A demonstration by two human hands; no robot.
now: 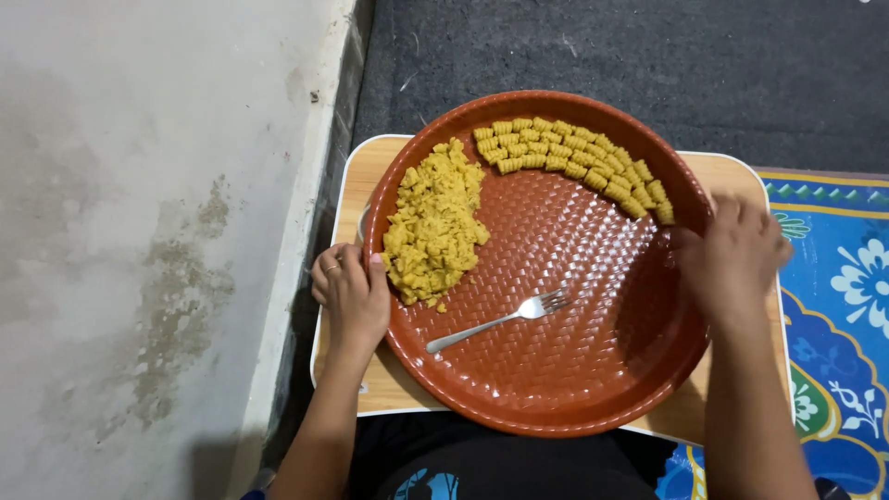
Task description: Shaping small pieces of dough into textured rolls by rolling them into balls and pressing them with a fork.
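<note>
A large round reddish-brown tray [574, 389] with a woven pattern rests on a small wooden table [370, 167]. A heap of yellow dough bits [435, 227] lies at its left. An arc of ridged yellow shaped pieces [574, 157] runs along the far rim. A silver fork [500, 321] lies in the middle. My left hand [350, 292], with a ring on one finger, grips the tray's left rim. My right hand [736, 255], blurred, hovers at the right end of the arc of pieces; whether it holds a piece is unclear.
A stained pale wall [139, 231] stands close on the left. A dark carpet [694, 65] lies beyond the table. A blue floral mat [843, 278] is on the right. My lap in dark clothing [482, 463] is at the bottom.
</note>
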